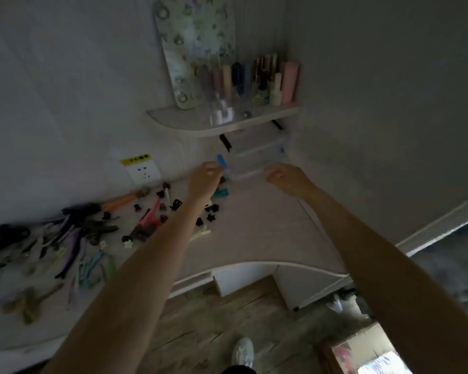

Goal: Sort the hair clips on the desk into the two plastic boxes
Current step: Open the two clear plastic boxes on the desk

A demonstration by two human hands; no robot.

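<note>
head view: both arms reach toward the stacked clear plastic boxes point(257, 155) tucked under the small wall shelf point(222, 121), at about 12 o'clock on the desk point(260, 225). judging from this, the step in hand is fetching the boxes, with sorting itself not yet begun: the hair clips point(73, 238) lie scattered across the desk from 8 to 10 o'clock, well apart from the boxes, and a few small black claw clips point(210, 211) and a teal clip point(220, 193) sit just beside the left forearm.

the left hand point(206, 178) is at the near left corner of the stack, fingers curled in by a blue latch point(221, 160); the frame is too dim and blurred to say whether it grips the box edge or only touches it. the right hand point(281, 175) is at the near right edge, fingers loosely curled, and whether it holds the rim i cannot tell. a second blue latch point(282, 150) shows at the far right of the stack.

the next move likely calls for a firm two-sided hold, then drawing the boxes toward 6 o'clock, clear of the shelf, and setting them side by side on bare desk near the clips.
</note>
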